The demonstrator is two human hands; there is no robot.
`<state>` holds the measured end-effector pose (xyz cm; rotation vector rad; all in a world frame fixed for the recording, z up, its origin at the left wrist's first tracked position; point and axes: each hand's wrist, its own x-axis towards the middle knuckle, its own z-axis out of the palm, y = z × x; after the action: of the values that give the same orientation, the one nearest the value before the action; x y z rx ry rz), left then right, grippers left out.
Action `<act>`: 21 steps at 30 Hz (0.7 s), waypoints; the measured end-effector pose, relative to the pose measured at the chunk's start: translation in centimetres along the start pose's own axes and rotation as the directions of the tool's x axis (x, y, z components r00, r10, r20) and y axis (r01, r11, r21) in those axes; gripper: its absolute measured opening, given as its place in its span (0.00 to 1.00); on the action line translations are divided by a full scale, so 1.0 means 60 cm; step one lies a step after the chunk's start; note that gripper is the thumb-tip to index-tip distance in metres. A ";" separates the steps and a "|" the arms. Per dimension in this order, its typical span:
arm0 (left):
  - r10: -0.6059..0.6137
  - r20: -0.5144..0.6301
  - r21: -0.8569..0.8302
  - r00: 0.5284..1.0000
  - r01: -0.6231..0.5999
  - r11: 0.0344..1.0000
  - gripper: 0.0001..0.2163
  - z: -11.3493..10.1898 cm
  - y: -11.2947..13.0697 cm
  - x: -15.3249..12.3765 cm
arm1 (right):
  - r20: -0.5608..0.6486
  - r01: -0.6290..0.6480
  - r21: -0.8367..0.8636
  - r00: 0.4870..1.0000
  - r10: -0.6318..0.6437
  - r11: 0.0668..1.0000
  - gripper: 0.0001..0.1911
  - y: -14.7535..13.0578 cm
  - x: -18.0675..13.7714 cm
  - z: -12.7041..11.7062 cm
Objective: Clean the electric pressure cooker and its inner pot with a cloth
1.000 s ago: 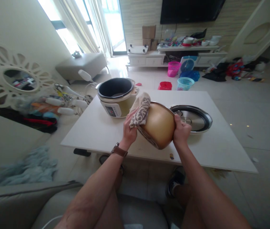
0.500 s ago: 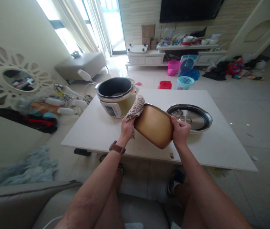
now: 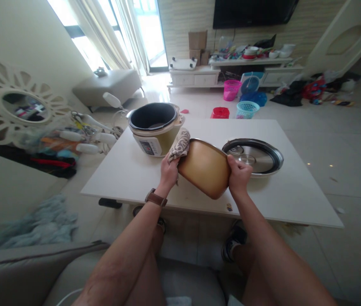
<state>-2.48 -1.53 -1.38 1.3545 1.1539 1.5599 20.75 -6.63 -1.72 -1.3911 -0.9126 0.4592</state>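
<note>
Tilted on its side above the table, a gold-coloured inner pot (image 3: 205, 168) is between my two hands. My left hand (image 3: 169, 172) is closed on a patterned cloth (image 3: 179, 145), which presses against the pot's left side by the rim. At the pot's right side, my right hand (image 3: 239, 173) grips the wall, thumb near the rim. The pot's inside faces away from me and is hidden. Behind my left hand stands the rice cooker body (image 3: 148, 142), its top uncovered and its dark cavity showing. A round metal lid (image 3: 265, 159) with a black seal lies beyond my right hand.
The white table (image 3: 295, 199) carries these things, with a small sticker (image 3: 229, 207) near its front edge. Beyond it on the floor are a red bucket (image 3: 220, 113), a blue basket (image 3: 247, 109) and a pink basket (image 3: 231, 90). A grey sofa (image 3: 72, 272) is beneath me.
The pot and both hands have shifted very slightly left in view. The grip on pot and cloth is the same, and the cooker and lid stay in place.
</note>
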 end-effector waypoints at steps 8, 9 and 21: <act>0.048 0.018 0.094 0.999 -0.049 0.994 0.14 -0.014 0.000 -0.001 | 0.001 -0.104 0.044 0.995 0.105 0.994 0.40 0.037 -0.023 0.020; 0.046 0.016 0.100 0.999 -0.048 0.994 0.14 -0.016 -0.001 -0.002 | -0.001 -0.114 0.048 0.993 0.114 0.992 0.40 0.040 -0.025 0.023; 0.198 0.174 0.275 0.965 -0.241 0.931 0.18 -0.024 0.011 -0.008 | 0.022 -0.162 0.032 0.987 0.161 0.986 0.40 0.058 -0.029 0.033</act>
<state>-3.84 -2.40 -0.91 1.8189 1.2123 1.4527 18.97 -6.10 -5.67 -1.4381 -0.8075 0.6096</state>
